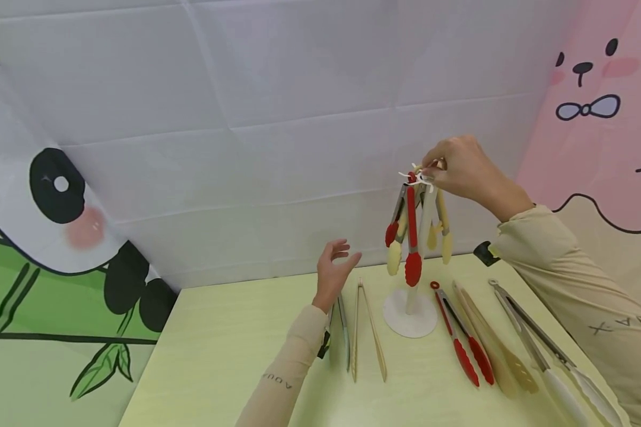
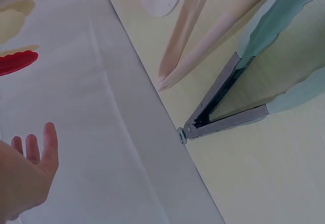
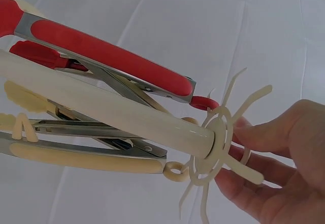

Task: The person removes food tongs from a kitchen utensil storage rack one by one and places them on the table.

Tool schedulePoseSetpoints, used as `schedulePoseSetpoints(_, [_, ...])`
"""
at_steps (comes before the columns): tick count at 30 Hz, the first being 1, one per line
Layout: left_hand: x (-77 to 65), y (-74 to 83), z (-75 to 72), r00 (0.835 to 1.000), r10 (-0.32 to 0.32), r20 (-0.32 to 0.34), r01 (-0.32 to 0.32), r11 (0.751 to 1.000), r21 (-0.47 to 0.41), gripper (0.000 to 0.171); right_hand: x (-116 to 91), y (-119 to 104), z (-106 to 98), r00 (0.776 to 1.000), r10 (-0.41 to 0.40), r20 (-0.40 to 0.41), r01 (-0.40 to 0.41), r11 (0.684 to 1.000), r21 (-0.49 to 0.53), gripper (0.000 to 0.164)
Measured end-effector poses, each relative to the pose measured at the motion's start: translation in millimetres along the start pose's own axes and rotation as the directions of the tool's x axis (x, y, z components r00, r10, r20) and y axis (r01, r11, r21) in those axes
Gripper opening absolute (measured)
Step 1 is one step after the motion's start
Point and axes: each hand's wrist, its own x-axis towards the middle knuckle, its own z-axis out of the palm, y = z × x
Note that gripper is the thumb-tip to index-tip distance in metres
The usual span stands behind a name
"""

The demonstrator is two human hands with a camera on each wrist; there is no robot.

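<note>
A white stand [image 1: 409, 305] with a round base and a hook ring [image 3: 223, 137] at its top carries red tongs [image 1: 412, 237] and cream tongs [image 1: 446, 243]. My right hand [image 1: 462, 169] is at the top of this stand. Its thumb and fingers pinch the hook ring, partly hidden behind the hooks in the right wrist view. My left hand [image 1: 333, 270] is held left of the stand with fingers apart, holding nothing. Nearest below it lie teal-handled tongs [image 2: 223, 92], partly covered by the forearm in the head view, and slim tan tongs [image 1: 357, 332].
Right of the stand lie red-tipped tongs [image 1: 462, 338], tan tongs [image 1: 491, 344] and white-tipped tongs [image 1: 545, 350] on the pale yellow table [image 1: 208, 350]. A white cloth wall [image 1: 299, 148] rises behind the table; printed cartoon panels stand at both sides.
</note>
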Motion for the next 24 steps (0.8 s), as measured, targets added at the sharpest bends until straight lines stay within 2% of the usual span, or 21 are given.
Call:
schedulePoseSetpoints(4, [-1.6,16.6,0.2,1.0,0.03,0.002,-0.03,0.999,-0.011,0.042,-1,1,0,1.0,-0.009,-0.001,0.009,1.0,0.004,0.013])
schedulePoseSetpoints(8, [-0.7,23.7,2.0,0.998,0.053,0.025,-0.053,0.998,-0.025,0.044,-1,2,0,1.0,-0.019,-0.008,0.019,1.0,0.004,0.013])
schedulePoseSetpoints(15, [1.3,34.6,5.7,0.993,0.058,0.098,-0.056,0.998,-0.031,0.049,-2,2,0,1.0,-0.019,-0.01,0.019,1.0,0.011,0.012])
schedulePoseSetpoints(24, [6.1,47.4,10.4,0.991,0.064,0.114,-0.061,0.998,-0.031,0.05,-2,1,-1,1.0,-0.003,-0.001,0.003,1.0,0.023,0.011])
